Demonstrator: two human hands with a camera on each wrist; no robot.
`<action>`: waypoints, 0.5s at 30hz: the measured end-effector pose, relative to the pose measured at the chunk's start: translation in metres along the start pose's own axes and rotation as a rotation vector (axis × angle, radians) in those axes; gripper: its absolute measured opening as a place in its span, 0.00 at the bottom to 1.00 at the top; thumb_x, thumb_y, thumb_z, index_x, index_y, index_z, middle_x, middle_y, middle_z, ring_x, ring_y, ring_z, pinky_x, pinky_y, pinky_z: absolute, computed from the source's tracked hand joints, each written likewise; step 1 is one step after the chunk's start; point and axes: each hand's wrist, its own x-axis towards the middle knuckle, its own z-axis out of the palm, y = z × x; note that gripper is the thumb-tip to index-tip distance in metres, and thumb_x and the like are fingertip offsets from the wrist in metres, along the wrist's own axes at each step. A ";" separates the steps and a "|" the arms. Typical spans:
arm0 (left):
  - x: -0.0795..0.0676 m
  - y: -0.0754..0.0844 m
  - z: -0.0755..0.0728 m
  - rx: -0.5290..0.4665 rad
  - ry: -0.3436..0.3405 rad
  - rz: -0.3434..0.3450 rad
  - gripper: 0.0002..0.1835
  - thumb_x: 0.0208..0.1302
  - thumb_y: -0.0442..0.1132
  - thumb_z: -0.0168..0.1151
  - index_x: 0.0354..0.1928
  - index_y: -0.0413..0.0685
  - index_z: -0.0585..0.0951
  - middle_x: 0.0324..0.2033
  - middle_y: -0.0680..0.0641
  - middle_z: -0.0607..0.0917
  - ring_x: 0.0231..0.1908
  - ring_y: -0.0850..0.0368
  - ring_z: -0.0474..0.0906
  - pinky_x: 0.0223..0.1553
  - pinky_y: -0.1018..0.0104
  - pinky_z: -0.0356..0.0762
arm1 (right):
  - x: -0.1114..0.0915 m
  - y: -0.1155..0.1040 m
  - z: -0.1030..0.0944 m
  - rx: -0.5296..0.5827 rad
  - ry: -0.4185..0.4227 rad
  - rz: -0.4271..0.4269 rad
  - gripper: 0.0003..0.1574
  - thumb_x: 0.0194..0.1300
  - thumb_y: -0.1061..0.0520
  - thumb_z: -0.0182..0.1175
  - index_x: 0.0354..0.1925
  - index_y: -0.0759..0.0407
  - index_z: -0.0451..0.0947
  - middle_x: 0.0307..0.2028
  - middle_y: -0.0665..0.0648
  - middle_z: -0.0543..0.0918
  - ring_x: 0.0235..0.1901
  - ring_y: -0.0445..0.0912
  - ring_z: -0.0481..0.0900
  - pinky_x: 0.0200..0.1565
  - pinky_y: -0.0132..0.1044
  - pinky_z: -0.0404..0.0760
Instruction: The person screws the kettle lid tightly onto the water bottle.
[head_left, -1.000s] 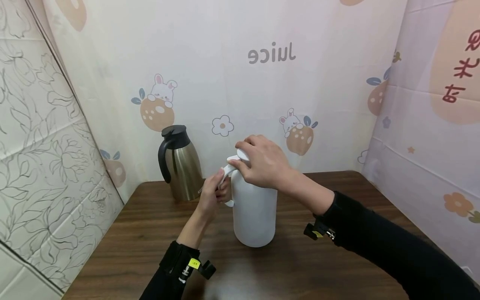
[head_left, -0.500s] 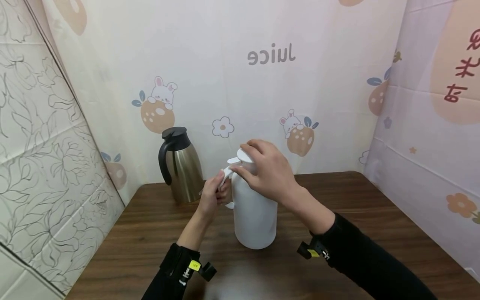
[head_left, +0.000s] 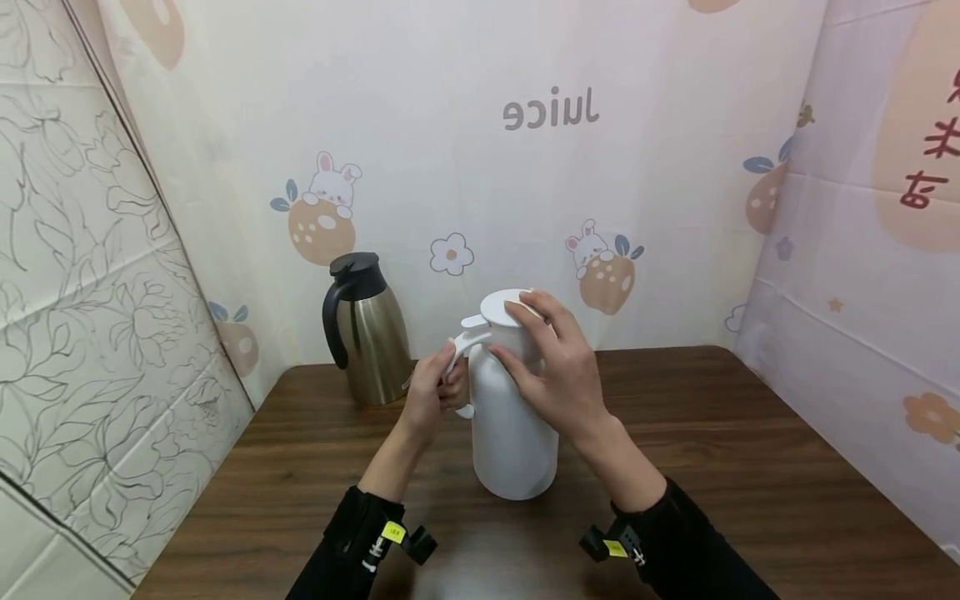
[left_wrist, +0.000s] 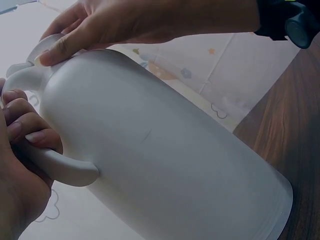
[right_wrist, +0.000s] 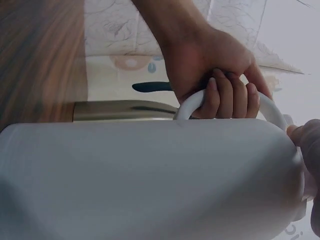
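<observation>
A white thermos jug stands upright on the table, right of the middle-left. My left hand grips its curved handle; in the left wrist view the fingers wrap round that handle. From the right, my right hand curls round the jug's round white lid, thumb low at the near side and fingertips over the rim. The lid's small lever points toward the handle. The right wrist view shows the jug's smooth body lying across the picture, with the left hand on the handle.
A gold metal thermos jug with a black lid and handle stands behind and left, near the back curtain. The brown wooden table has its back edge against that printed curtain. Patterned sheets hang on both sides.
My right hand has turned about the lid, its wrist and forearm swinging inward and down, baring more of the lid's top. The left hand keeps its grip on the handle.
</observation>
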 end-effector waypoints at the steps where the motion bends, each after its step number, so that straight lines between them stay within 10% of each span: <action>1: 0.000 0.000 0.000 -0.002 0.005 -0.001 0.25 0.80 0.47 0.35 0.20 0.49 0.60 0.10 0.61 0.59 0.11 0.65 0.52 0.14 0.56 0.38 | 0.000 0.001 0.000 0.006 0.001 -0.003 0.35 0.52 0.52 0.76 0.57 0.61 0.79 0.59 0.63 0.77 0.63 0.53 0.69 0.53 0.54 0.81; 15: -0.002 0.001 0.007 0.024 0.053 0.004 0.25 0.80 0.47 0.36 0.19 0.47 0.60 0.10 0.61 0.59 0.10 0.65 0.51 0.15 0.55 0.38 | 0.000 0.006 -0.003 0.042 -0.043 0.000 0.37 0.52 0.53 0.76 0.59 0.59 0.77 0.61 0.62 0.76 0.66 0.53 0.66 0.54 0.56 0.80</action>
